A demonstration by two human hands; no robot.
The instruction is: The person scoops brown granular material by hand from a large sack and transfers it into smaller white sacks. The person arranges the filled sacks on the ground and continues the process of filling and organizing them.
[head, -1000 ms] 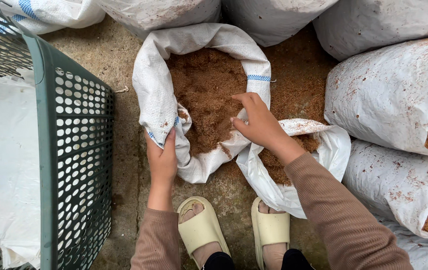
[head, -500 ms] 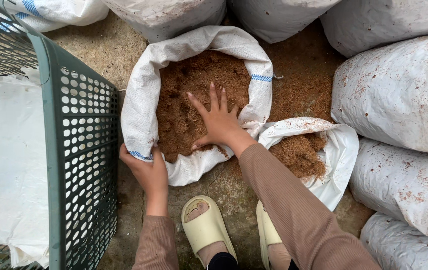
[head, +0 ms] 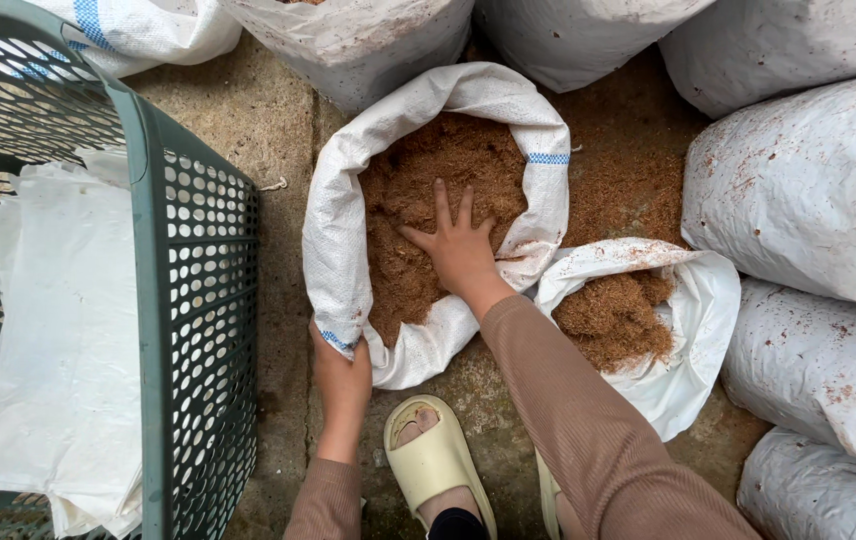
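Left grip (head: 341, 372) pinching white sack (head: 333, 240) rim, right grip (head: 460, 245) spread on brown fibre (head: 418, 170), over gritty concrete floor (head: 248, 110)

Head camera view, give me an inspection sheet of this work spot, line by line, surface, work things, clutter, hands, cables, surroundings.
Surface: concrete floor, brown fibre spilled beside the sacks.
Work things: open white woven sack of brown fibrous material; smaller open sack of the same beside it.
Clutter: green perforated crate holding flat white bags.
Hands: left hand grips the open sack's near rim; right hand lies flat, fingers spread, on the material.
Cables: nothing seen.
Surroundings: filled white sacks stacked at the right and top; person's pale sandals below.
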